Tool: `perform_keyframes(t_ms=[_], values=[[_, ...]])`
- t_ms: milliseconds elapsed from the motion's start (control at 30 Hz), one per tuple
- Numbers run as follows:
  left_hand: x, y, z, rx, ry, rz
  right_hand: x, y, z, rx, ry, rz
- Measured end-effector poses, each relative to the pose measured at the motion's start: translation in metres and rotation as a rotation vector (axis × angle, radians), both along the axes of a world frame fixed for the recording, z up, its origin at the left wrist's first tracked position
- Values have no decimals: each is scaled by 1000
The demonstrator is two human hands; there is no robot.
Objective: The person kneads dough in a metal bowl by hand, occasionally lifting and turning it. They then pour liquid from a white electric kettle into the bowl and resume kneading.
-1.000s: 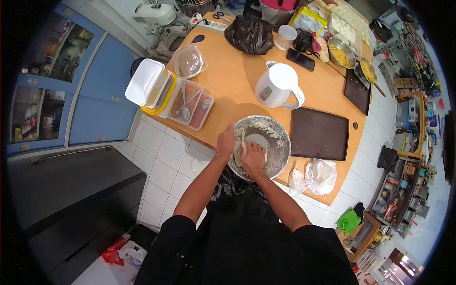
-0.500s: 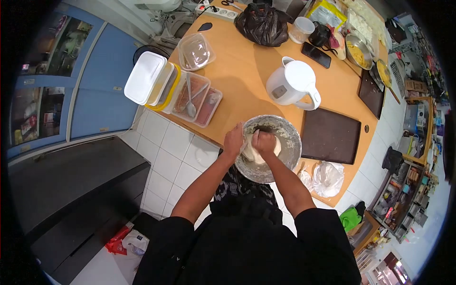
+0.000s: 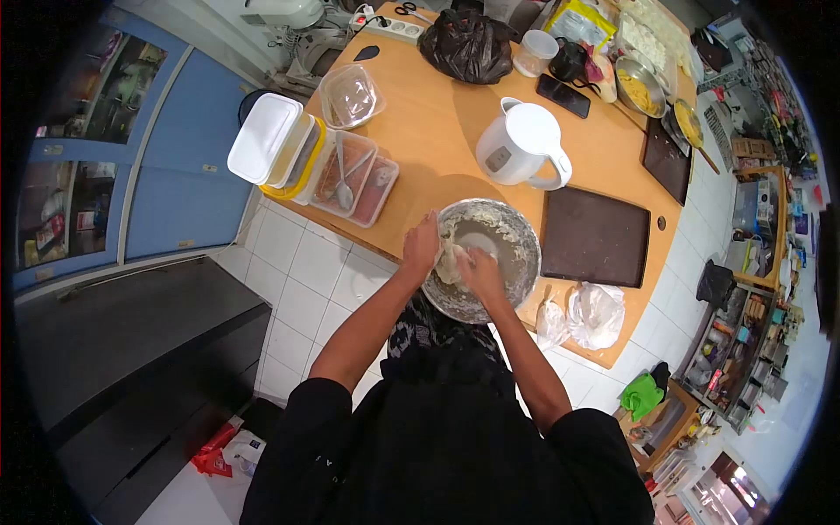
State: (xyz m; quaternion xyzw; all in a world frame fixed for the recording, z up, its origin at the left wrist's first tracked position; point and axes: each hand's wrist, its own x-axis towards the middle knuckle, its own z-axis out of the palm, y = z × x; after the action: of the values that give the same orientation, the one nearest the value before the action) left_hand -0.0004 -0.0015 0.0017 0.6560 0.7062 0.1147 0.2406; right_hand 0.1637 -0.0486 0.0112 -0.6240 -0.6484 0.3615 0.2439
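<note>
A metal mixing bowl [image 3: 530,262] sits at the table's near edge, its inner wall smeared with flour and wet bits. My left hand [image 3: 421,244] is closed on the bowl's left rim. Inside the bowl, pale sticky dough [image 3: 448,266] lies against the left wall. My right hand [image 3: 480,275] reaches in from the near side, its fingers curled into the dough and partly hidden by it. Bare, floury metal shows at the bowl's bottom, right of the dough.
Behind the bowl stands a white pitcher [image 3: 523,144]; a dark baking tray [image 3: 597,236] lies to its right. Plastic bags [image 3: 597,315] rest at the near right corner. Food containers [image 3: 372,192] with spoons line the left edge. Farther back are a phone [image 3: 563,95] and a black bag [image 3: 468,48].
My right hand has shifted from a fist pressed on the dough at the bowl's middle to the left side. The dough is now bunched against the left wall. The view has shifted slightly.
</note>
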Motion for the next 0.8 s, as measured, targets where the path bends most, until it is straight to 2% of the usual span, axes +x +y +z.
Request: perform_keyframes(t_ms=[133, 267, 467, 667, 767, 800], values=[[0, 3, -1, 5, 29, -15, 13, -41, 37, -160, -215, 311], [1, -4, -9, 30, 43, -5, 19, -79, 57, -52, -395, 379], [1, -4, -6, 46, 29, -2, 37, -96, 55, -74, -332, 350], [1, -7, 1, 85, 33, -8, 33, -54, 54, -170, 71, 29], [1, -4, 5, 16, 36, -28, 30, -28, 27, -289, -114, 37], [1, -4, 6, 18, 40, -23, 25, -19, 22, -228, -283, 104]])
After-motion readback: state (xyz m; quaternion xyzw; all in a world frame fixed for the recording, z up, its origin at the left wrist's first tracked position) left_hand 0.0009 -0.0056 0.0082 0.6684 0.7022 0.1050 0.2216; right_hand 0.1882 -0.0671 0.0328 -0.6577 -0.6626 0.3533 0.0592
